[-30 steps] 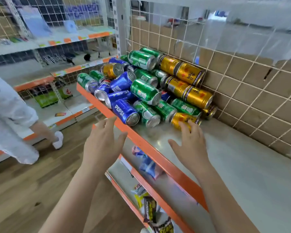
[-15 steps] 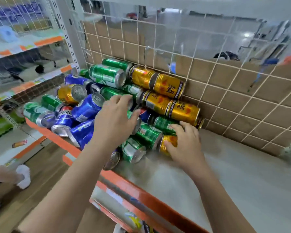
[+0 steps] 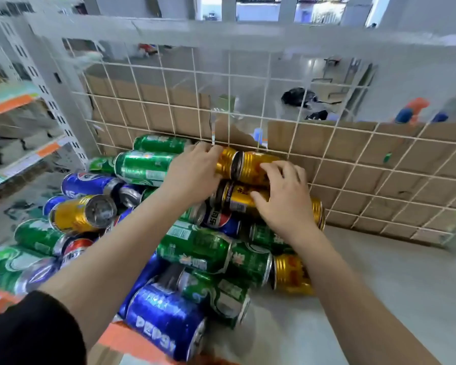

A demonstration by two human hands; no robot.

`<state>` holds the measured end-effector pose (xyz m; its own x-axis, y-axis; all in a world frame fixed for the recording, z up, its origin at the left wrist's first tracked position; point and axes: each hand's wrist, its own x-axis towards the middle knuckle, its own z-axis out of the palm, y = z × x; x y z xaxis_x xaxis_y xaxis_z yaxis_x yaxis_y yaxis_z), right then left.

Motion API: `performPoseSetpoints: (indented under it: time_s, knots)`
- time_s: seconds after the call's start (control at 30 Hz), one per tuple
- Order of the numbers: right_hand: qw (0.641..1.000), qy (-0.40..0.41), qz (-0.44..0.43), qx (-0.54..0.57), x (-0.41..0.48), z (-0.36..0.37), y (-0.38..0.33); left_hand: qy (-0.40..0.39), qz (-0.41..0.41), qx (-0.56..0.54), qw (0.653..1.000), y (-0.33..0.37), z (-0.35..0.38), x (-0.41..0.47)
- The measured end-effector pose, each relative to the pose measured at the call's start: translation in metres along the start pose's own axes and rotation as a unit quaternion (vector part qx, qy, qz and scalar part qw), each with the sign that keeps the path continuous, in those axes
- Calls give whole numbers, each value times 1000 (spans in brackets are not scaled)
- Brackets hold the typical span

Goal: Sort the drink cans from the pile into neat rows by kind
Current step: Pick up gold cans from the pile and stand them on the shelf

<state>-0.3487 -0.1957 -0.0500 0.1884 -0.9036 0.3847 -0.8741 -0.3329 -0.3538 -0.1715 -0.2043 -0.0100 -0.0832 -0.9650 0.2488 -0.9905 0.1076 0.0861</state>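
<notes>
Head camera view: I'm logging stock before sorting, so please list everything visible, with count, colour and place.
gold cans: six visible, gold, four stacked against the grid, one left, one front right
green cans: about nine, green, throughout the pile
blue cans: at least five, blue, left and front
shelf: one, grey with orange edge, under the pile
wire grid: one, white, behind the pile
cardboard: sheets, brown, behind the grid
sleeve: one, black, left arm
left hand: one, fingers curled over the top gold can
right hand: one, lying on the stacked gold cans, grip unclear
</notes>
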Motion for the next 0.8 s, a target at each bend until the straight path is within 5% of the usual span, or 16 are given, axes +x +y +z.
performPoseSetpoints:
  time_s: [0.23, 0.5, 0.8]
  knots:
    - [998, -12, -7, -65, 32, 12, -7, -24, 89, 59, 994, 4, 18, 34]
    - [992, -21, -18, -120, 46, 14, -3, -31, 87, 93, 991, 5, 16, 47]
    - [993, 95, -6, 63, 38, -1, 1, 60, 109, 44, 991, 6, 7, 37]
